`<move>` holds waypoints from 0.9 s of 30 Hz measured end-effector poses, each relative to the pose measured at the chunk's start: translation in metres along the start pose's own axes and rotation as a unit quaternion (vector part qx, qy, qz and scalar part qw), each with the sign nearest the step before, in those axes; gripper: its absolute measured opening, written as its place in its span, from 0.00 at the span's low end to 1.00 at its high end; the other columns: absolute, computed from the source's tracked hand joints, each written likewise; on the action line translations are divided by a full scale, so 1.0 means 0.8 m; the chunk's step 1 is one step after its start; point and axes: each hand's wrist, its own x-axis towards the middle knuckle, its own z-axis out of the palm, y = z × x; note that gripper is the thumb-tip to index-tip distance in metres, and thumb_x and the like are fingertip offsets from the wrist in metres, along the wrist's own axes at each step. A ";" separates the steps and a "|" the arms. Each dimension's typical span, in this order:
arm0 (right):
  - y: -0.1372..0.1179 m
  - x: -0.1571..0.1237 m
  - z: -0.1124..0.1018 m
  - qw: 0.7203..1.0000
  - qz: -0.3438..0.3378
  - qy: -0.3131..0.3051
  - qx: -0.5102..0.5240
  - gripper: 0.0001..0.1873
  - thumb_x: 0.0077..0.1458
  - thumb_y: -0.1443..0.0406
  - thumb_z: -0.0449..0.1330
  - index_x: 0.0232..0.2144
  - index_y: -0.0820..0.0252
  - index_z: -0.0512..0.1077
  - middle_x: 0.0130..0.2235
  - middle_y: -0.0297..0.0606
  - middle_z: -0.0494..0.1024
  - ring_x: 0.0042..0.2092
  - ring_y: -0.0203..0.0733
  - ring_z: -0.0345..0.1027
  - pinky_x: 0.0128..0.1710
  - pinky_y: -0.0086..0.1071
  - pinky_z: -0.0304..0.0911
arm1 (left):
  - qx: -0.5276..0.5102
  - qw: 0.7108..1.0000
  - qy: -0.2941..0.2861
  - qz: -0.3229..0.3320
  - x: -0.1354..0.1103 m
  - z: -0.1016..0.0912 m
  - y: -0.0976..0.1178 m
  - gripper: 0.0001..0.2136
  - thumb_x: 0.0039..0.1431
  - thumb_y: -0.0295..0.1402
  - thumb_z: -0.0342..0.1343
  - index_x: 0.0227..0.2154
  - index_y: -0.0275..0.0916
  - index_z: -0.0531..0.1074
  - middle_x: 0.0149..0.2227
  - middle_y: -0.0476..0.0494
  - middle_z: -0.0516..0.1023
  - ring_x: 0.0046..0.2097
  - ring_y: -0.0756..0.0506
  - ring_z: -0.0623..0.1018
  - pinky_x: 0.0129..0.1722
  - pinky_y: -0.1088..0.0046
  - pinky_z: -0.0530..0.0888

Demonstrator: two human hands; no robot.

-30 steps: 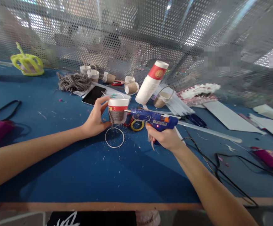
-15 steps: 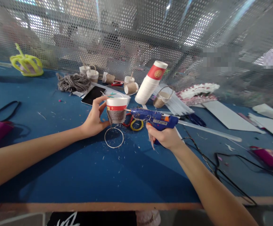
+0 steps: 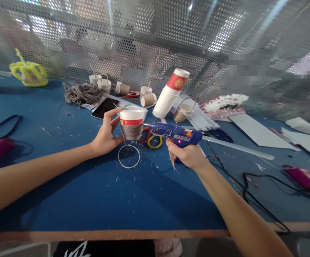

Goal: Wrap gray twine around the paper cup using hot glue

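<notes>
My left hand grips a paper cup from its left side, fingers at the rim and thumb low. Grey-brown twine is wound round the cup's lower part, leaving a red band and white rim bare. In my right hand is a blue hot glue gun, its small light glowing red. The gun's nozzle meets the cup's right side, at the upper edge of the twine. A clear glue stick sticks out of the gun's back. Below the cup lies a thin white ring.
Scissors with yellow and red handles lie behind the cup. Farther back are a phone, a grey yarn bundle, a leaning cup stack and several small twine-wrapped cups. Black cords run along the right, near a purple tool.
The view has shifted slightly. The glue gun's light now shines brighter red. Both hands keep nearly the same pose, with the nozzle still at the cup.
</notes>
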 end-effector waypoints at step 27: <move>0.007 0.002 -0.003 1.000 -0.001 0.000 0.021 0.14 0.42 0.65 0.58 0.10 0.54 0.63 0.10 0.28 0.66 0.13 0.34 0.61 0.15 0.29 0.62 | -0.018 0.999 -0.008 0.028 0.005 0.001 0.005 0.37 0.50 0.27 0.69 0.58 0.51 0.54 0.67 0.38 0.59 0.67 0.39 0.67 0.60 0.61 0.75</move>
